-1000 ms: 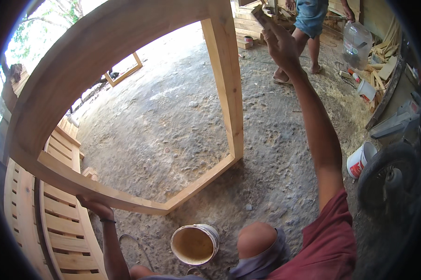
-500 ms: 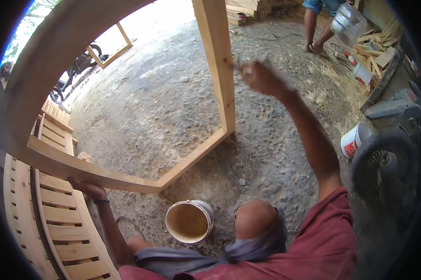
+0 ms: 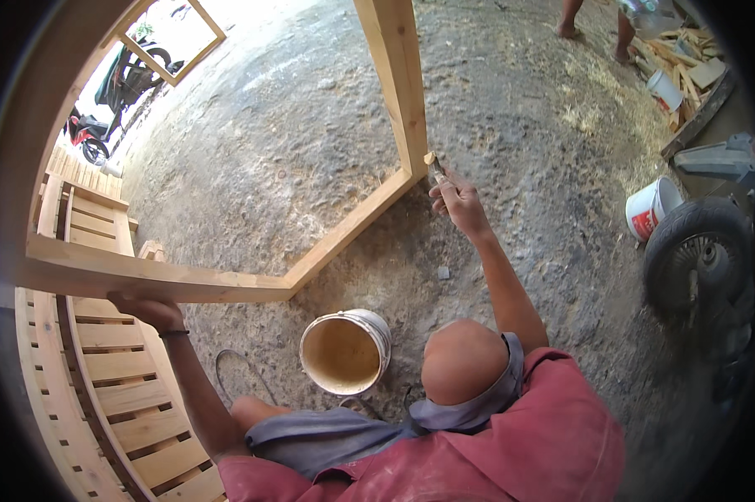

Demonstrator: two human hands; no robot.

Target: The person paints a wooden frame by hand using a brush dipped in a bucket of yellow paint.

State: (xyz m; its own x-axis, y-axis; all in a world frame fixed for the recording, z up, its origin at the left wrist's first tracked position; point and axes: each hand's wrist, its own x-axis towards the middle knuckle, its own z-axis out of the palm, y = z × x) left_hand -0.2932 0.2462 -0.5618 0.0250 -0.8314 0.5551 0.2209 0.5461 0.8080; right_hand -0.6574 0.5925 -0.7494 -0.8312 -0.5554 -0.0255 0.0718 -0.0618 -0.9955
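A large pale wooden frame point(image 3: 344, 238) stands tilted before me, its beams meeting at angled corners. Under its lower left beam, my left hand point(image 3: 150, 311) grips the wood from below, and the fingertips are partly hidden. My right hand point(image 3: 461, 205) is closed around a small paintbrush point(image 3: 433, 164), whose tan tip points up beside the upright beam near its lower corner. Whether the tip touches the wood I cannot tell. Between my knees and the frame sits a white bucket point(image 3: 379, 325) with a tan-coated inside.
Slatted wooden panels point(image 3: 130, 366) lie at the left. At right stand a white-and-red bucket point(image 3: 643, 211) and a spoked wheel point(image 3: 697, 255). Another person's bare feet point(image 3: 568, 32) and scrap wood point(image 3: 687, 54) are far right. Motorbikes point(image 3: 130, 84) are beyond the frame at far left.
My right hand with the paintbrush has moved down along the upright beam towards its lower corner. My left hand still supports the frame. The whole view has shifted a little.
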